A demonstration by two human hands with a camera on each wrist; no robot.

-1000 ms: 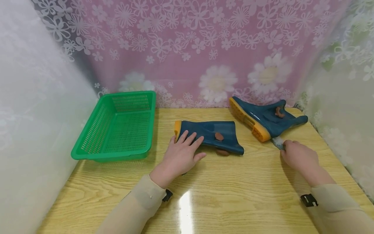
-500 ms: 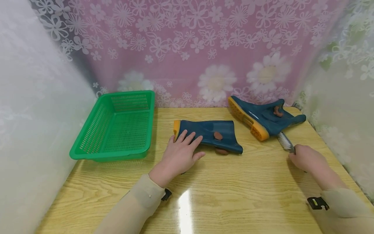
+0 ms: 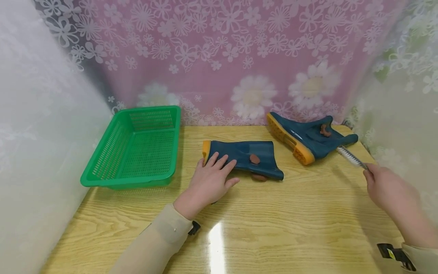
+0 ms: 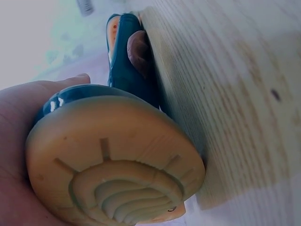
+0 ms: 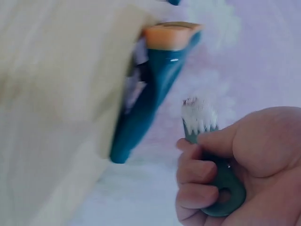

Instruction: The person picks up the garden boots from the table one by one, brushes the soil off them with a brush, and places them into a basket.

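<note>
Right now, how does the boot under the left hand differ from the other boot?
The left hand rests on the nearer boot; no hand touches the farther boot. In the head view, the nearer boot lies nearly straight across, the farther boot at a slant with its tread showing. Both are dark blue with yellow soles and brown patches.

So the basket (image 3: 147, 152) sits on the left of the table (image 3: 273, 220), the middle boot (image 3: 248, 150) lies to its right with the left hand (image 3: 210, 182) on its left end, and the far boot (image 3: 311, 133) lies back right. Curtain (image 3: 212, 87) hangs behind it all, and the brush (image 3: 350, 156) is in the right hand (image 3: 391, 190), near the far boot.
</note>
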